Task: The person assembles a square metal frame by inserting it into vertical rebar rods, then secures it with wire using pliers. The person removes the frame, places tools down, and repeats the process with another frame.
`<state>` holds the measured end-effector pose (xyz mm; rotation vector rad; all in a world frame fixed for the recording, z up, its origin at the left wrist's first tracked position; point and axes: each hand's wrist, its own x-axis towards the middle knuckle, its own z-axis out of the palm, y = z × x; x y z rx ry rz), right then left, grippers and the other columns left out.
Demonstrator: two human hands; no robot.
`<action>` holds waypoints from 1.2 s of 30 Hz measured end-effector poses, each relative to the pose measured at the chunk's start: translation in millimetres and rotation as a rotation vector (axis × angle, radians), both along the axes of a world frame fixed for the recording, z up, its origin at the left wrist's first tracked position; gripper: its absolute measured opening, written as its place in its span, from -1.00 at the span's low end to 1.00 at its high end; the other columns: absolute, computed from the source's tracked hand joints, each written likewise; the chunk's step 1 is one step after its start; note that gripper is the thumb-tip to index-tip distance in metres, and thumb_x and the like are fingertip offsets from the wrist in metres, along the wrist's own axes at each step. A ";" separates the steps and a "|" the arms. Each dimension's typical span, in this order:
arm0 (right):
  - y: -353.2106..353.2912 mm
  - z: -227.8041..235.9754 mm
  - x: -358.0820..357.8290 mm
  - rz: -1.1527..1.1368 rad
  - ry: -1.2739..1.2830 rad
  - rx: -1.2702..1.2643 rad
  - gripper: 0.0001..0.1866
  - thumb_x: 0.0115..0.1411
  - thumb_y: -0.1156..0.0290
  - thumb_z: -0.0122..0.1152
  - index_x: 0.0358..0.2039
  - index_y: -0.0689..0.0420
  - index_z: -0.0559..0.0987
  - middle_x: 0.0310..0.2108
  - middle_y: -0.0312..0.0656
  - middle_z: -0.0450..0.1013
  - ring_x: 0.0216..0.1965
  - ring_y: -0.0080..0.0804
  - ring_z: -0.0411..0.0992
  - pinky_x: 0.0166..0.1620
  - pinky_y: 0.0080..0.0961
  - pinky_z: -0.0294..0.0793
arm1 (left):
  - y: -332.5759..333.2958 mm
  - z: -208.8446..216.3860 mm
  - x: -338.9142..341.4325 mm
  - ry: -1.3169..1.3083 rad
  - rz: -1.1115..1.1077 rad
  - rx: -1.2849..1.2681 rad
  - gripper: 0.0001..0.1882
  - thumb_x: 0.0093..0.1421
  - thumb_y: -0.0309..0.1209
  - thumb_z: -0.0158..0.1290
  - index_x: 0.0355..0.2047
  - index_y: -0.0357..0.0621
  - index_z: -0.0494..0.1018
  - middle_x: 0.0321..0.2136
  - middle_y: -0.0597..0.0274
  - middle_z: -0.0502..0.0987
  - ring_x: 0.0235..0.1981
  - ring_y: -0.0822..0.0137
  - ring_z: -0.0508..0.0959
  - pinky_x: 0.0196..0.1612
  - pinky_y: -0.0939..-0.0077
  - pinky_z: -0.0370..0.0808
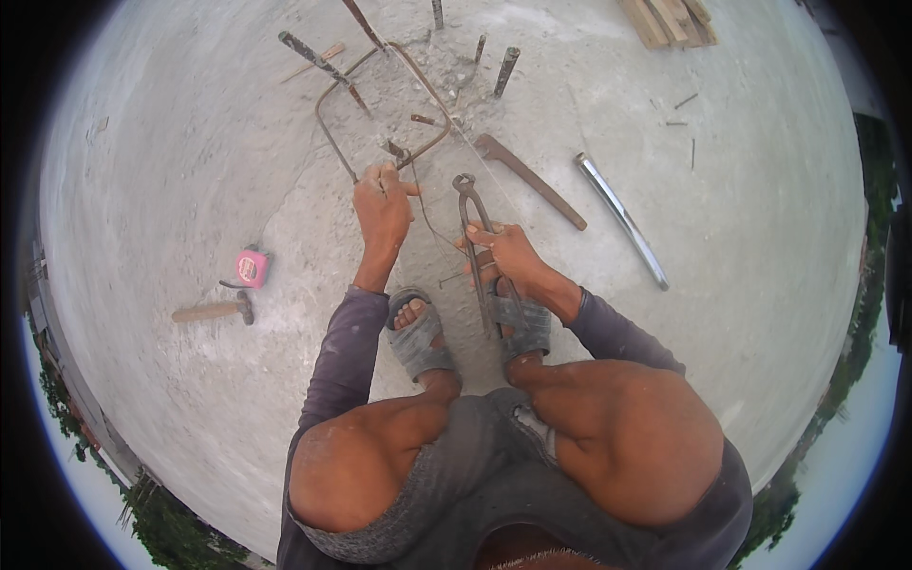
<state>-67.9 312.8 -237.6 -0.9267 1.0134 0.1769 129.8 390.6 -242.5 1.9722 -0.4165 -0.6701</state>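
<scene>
Concrete slab [190, 171], seen from above. Left hand [383, 206] closed on a bent rebar stirrup [328, 123] at far centre; right hand [508, 255] grips pincers [472, 223]. Hammer [214, 310] and tape [252, 267] lie left.

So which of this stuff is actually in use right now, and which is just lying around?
In use:
left hand on the bent rebar loop
right hand holding the pincers

Lying about:
hammer
pink tape measure
metal pipe
flat bar
timber stack
</scene>
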 end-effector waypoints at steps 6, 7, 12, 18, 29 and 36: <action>-4.7 -2.8 32.2 -0.051 -0.094 0.161 -0.49 0.44 0.16 0.05 0.14 0.38 0.41 -0.07 0.00 0.52 -0.25 -0.24 0.59 -0.39 -0.36 0.70 | 1.6 2.6 10.0 0.261 0.055 -0.063 -0.67 0.40 -0.29 -0.10 -0.20 -0.38 0.48 -0.52 0.01 0.65 -0.80 0.52 0.31 -0.75 0.56 0.24; -3.9 -5.0 36.4 -0.052 -0.122 0.241 -0.49 0.44 0.15 0.05 0.13 0.38 0.41 -0.07 0.01 0.52 -0.24 -0.27 0.59 -0.39 -0.36 0.70 | 2.8 2.3 12.6 0.257 0.042 -0.047 -0.66 0.41 -0.29 -0.11 -0.22 -0.38 0.48 -0.54 0.03 0.64 -0.80 0.52 0.31 -0.73 0.56 0.26; 5.5 -10.4 46.0 -0.069 -0.244 0.547 -0.47 0.44 0.06 0.05 0.09 0.34 0.42 -0.14 0.03 0.50 -0.44 -0.45 0.54 -0.52 -0.49 0.63 | 2.0 -9.9 47.8 0.170 -0.096 0.059 -0.62 0.42 -0.25 -0.09 -0.28 -0.38 0.52 -0.55 0.09 0.62 -0.72 0.54 0.35 -0.64 0.58 0.29; 3.4 -10.3 40.6 -0.044 -0.245 0.467 -0.37 0.39 -0.05 0.11 0.04 0.38 0.42 -0.28 -0.01 0.47 -0.66 -0.55 0.45 -0.66 -0.61 0.49 | -34.7 -17.4 100.4 0.121 -0.379 -0.106 -0.68 0.34 -0.21 0.10 -0.33 -0.26 0.63 -0.53 0.27 0.62 -0.62 0.59 0.35 -0.58 0.61 0.25; -4.0 -8.1 38.9 0.092 -0.089 0.233 -0.56 0.22 0.17 0.40 -0.18 0.32 0.51 -0.40 -0.08 0.56 -0.70 -0.55 0.47 -0.77 -0.64 0.36 | -24.7 14.2 104.7 0.350 -0.549 -0.089 -0.66 0.29 -0.11 0.18 -0.24 -0.15 0.67 -0.41 0.34 0.66 -0.51 0.58 0.41 -0.42 0.60 0.32; 3.6 -7.4 43.4 0.037 -0.082 0.203 -0.55 0.21 0.15 0.41 -0.19 0.29 0.51 -0.39 -0.07 0.56 -0.68 -0.59 0.48 -0.76 -0.66 0.39 | -20.2 2.8 90.6 0.314 -0.395 -0.093 -0.63 0.29 -0.09 0.16 -0.28 -0.17 0.69 -0.42 0.34 0.64 -0.39 0.47 0.49 -0.21 0.49 0.41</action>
